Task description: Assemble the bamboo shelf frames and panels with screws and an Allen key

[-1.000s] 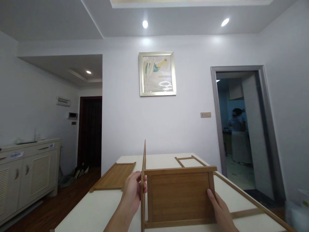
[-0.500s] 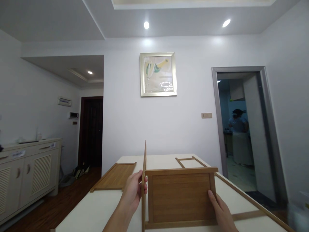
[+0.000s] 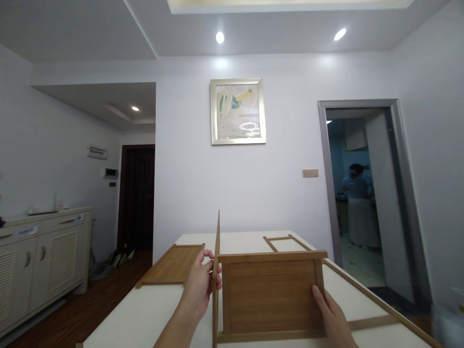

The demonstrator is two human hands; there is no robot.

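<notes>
A framed wooden panel (image 3: 271, 296) stands upright on the white table (image 3: 119, 314), its broad face toward me. At its left edge a thin wooden frame (image 3: 216, 290) stands edge-on, taller than the panel. My left hand (image 3: 200, 282) is closed around this edge-on piece, with fingertips showing past its right side and the index finger lifted off and bent. At the panel's right side, my right hand (image 3: 331, 311) grips the upright, thumb on the front face and the other fingers hidden behind.
Another wooden panel (image 3: 174, 265) lies flat at the table's left. An open wooden frame (image 3: 286, 243) rests at the far right, and a long wooden strip (image 3: 380, 302) runs along the right edge. A person (image 3: 358, 193) stands beyond the doorway (image 3: 324, 183).
My left index finger and thumb have lifted and curled away from the edge-on frame. Both wooden pieces and my right hand have stayed in place.
</notes>
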